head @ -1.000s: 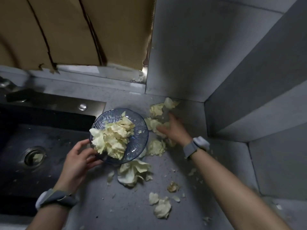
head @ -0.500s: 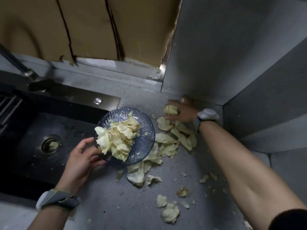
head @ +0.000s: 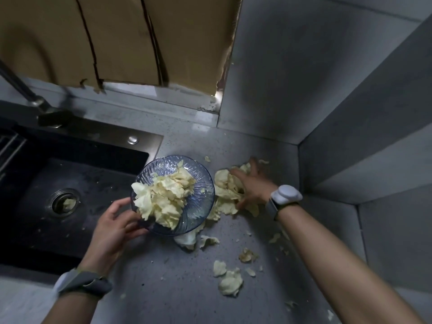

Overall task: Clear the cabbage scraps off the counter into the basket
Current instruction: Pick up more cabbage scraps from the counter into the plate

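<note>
Left grip [head: 114, 226] on bowl [head: 198, 183] (grey counter [head: 163, 288])

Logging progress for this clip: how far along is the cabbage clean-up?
Done: a heap of cabbage already sits in the glass bowl. In hand: the left hand holds the bowl's rim while the right hand presses on a pile of scraps beside it. Left: that pile, plus loose scraps on the counter nearer the camera.

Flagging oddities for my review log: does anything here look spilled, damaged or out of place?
Yes. One cabbage scrap sits in the sink drain, away from the rest on the counter. The brown panel on the back wall is split and ragged along its lower edge.
</note>
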`<state>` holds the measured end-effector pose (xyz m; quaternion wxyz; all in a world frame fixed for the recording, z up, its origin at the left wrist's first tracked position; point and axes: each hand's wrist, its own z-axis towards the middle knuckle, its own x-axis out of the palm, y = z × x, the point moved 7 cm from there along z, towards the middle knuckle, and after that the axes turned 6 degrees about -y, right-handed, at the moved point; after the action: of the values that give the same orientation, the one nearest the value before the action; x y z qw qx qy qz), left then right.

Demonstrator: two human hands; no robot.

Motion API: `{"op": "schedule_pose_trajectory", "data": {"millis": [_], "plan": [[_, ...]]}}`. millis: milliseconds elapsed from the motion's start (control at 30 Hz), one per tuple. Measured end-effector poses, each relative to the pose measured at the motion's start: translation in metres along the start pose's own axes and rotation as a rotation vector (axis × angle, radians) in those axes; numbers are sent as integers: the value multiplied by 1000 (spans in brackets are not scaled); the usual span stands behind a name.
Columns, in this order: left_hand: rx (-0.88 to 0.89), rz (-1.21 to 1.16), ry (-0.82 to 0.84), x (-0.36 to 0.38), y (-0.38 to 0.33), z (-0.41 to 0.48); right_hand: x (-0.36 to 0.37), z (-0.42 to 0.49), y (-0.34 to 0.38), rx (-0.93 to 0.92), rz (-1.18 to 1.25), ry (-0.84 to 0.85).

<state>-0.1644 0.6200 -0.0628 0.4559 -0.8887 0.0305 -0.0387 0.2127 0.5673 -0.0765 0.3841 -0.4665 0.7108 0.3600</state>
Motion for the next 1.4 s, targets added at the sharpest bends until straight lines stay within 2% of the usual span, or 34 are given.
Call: {"op": "schedule_pose_trajectory", "data": {"millis": [133,267,433,600,733,833,900,967,1067,1200,1267,1333,1400], "plan": [[12,14,7,-3,3,-9,1,-19,9,63,-2,-93],[8,16,6,-11,8,-19,5,-33,14,154,130,-136],[17,23,3,-28,14,-37,3,-59,16,232,307,-365],[14,-7,2,-41,22,-54,-5,-80,15,311,639,-408],[-3,2,2,-42,32,-60,-23,-100,30,353,1001,-488],[-11,6,15,-38,36,-64,-34,-117,66,269,1273,-479],[-18,-1,26,-33,39,-67,-39,-129,97,155,1353,-425],[-17,-3,41,-28,40,-70,-41,-137,126,51,1202,-375],[-18,-26,69,-22,41,-73,-32,-147,159,-64,817,-322],[-13,-30,73,-25,41,-73,-10,-156,181,-210,662,-163],[-21,-43,69,-28,42,-71,-4,-158,177,-256,552,-142],[-29,-47,68,-30,44,-69,-6,-160,171,-270,440,-216],[-38,-42,75,-32,46,-66,-15,-159,162,-214,402,-402]]}}
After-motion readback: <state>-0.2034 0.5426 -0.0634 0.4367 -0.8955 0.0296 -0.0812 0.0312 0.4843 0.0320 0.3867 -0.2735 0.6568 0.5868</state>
